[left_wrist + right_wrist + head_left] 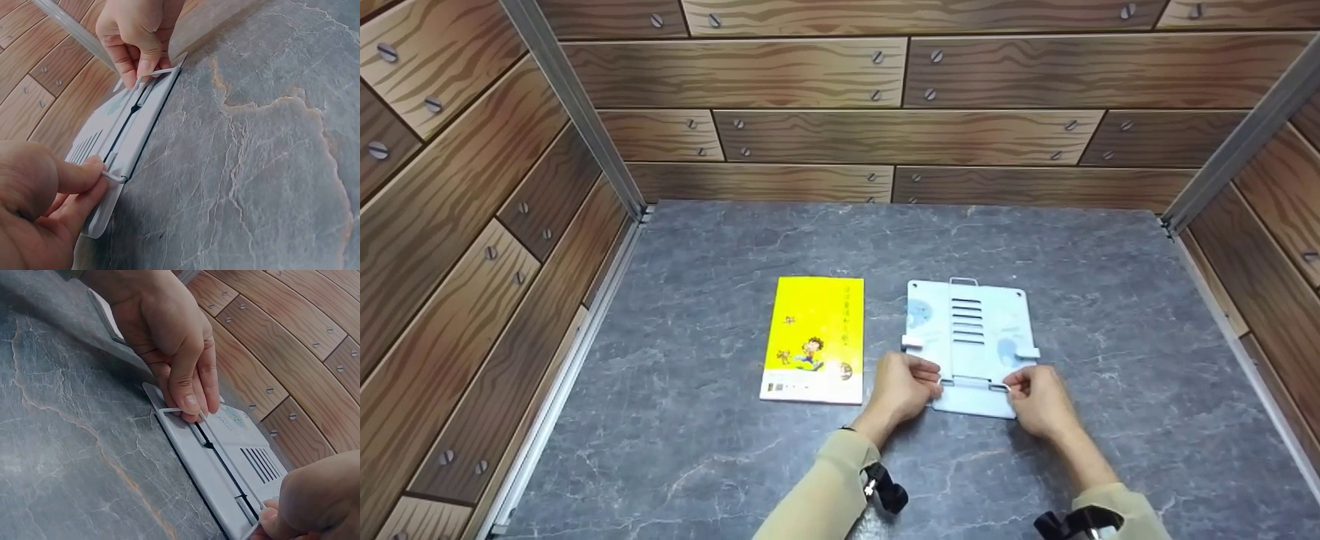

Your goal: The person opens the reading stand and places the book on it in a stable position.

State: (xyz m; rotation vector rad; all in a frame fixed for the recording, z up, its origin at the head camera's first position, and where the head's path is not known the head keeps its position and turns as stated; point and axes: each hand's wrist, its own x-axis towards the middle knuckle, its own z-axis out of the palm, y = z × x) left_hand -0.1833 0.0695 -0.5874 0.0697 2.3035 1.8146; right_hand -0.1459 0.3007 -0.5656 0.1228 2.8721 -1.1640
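Head view: pale-blue stand (969, 360), long axis twelve-to-six, flap (973, 403) at six.
Left hand (903, 384) at eight, right hand (1041, 401) at four, each grip pinching its wire (170, 410).

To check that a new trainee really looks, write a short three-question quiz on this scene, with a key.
1. True or false: in the head view, the yellow book lies to the left of the slotted stand.
2. What do the left hand and the right hand both pinch?
3. How does the book lie? A) open; B) closed and flat; C) leaning on the stand.

Key: 1. True. 2. The stand's wire frame. 3. B.
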